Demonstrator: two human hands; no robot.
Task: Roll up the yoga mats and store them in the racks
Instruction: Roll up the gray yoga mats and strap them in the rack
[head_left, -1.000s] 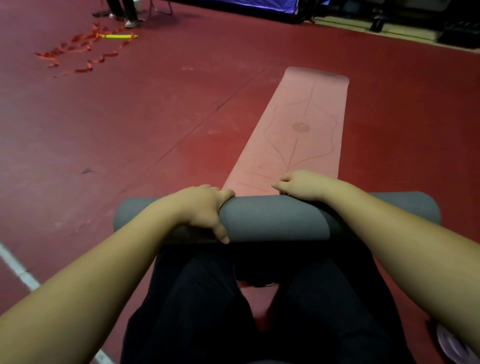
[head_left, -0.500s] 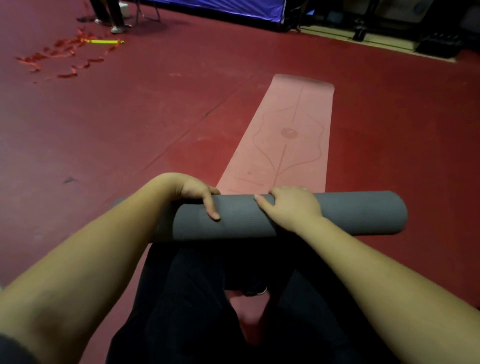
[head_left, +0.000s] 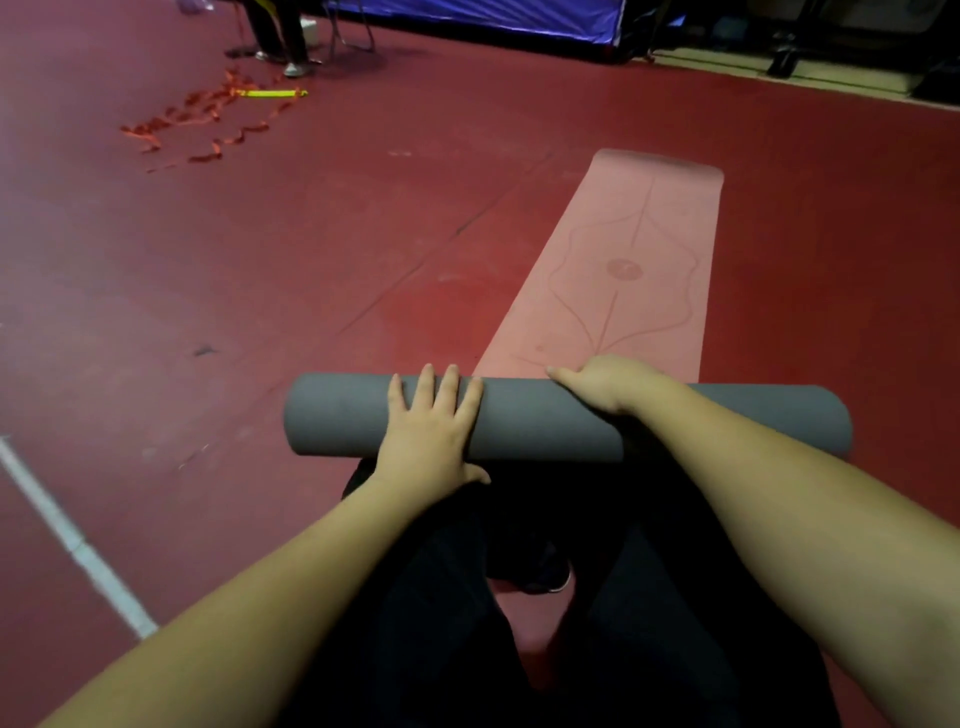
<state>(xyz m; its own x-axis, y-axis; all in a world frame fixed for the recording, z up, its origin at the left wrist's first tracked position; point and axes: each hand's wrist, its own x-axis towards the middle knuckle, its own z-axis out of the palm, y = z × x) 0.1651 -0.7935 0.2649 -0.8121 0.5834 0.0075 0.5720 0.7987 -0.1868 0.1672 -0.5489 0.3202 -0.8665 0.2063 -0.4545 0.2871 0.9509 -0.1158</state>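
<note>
Left hand (head_left: 431, 431) fingers straight on matte grey mat roll (head_left: 540, 421); right hand (head_left: 608, 384) fingers curled over it.

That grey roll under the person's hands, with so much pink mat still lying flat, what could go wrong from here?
1. The left hand lies flat with straight fingers on the grey roll, with no real grip, so the roll could spring loose.
2. The roll sits skewed against the flat pink mat and sticks out to the left, so it may wind crooked and cone out.
3. The right hand sits off-centre, so uneven pressure might worsen that.
</note>
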